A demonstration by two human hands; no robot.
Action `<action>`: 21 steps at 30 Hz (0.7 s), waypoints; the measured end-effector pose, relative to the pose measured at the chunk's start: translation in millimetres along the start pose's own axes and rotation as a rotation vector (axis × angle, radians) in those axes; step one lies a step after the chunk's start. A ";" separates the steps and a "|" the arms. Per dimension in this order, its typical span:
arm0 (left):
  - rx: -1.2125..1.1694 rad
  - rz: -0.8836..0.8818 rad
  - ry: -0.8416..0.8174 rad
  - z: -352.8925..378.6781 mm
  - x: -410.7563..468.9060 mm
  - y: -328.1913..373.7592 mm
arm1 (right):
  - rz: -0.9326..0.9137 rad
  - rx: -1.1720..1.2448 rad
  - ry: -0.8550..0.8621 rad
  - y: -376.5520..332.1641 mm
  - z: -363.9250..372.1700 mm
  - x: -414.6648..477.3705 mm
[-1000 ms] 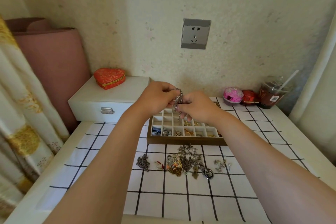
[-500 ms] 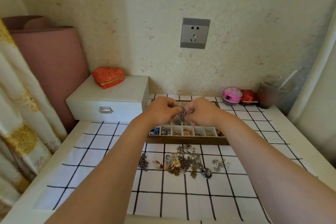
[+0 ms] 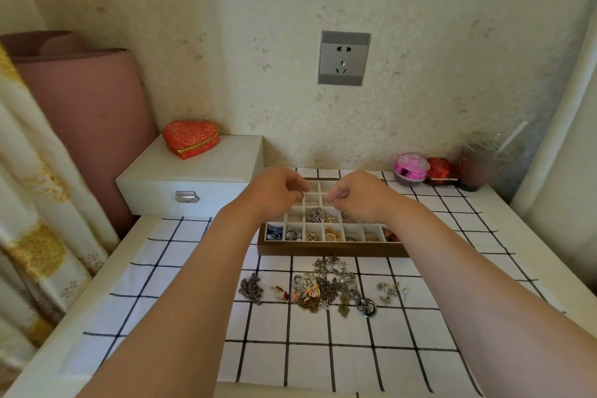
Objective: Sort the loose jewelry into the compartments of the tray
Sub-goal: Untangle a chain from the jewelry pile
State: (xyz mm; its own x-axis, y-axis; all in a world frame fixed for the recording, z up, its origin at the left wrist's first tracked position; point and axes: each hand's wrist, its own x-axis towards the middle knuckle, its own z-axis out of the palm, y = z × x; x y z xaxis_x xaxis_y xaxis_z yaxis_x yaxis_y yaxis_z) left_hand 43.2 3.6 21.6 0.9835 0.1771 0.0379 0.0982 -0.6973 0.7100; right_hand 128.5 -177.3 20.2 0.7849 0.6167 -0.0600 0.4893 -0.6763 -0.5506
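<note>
Two hands are held just above the tray (image 3: 332, 250), the left hand (image 3: 277, 191) and right hand (image 3: 358, 192) side by side. Fingers are loosely curled and nothing is seen gripped. A silver chain (image 3: 317, 214) lies in a compartment beneath the gap between the fingertips. The loose jewelry (image 3: 326, 291) is spread back toward the person, beyond the tray's near wall, its long axis left-right. Neither hand is judged clearly nearer.

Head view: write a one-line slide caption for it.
Left hand and right hand hover above the tray, loose jewelry piled on the checked cloth in front.
</note>
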 end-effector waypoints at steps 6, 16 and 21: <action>0.380 -0.054 -0.033 14.4 -9.3 0.9 | 0.016 -0.104 -0.040 -7.0 11.4 -2.5; 0.283 -0.022 0.036 19.9 -6.5 4.3 | -0.010 -0.024 0.010 -6.4 5.8 0.4; 0.314 0.068 0.005 21.7 -9.3 -0.9 | 0.034 -0.021 0.043 0.9 -0.6 -0.1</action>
State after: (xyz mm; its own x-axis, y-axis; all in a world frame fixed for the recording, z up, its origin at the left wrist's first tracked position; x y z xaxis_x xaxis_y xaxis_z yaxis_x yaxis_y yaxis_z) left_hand 37.2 -12.5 5.4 0.9886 0.1261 0.0820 0.0756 -0.8879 0.4538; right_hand 129.1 -178.1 20.2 0.8170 0.5752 -0.0421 0.4692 -0.7053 -0.5314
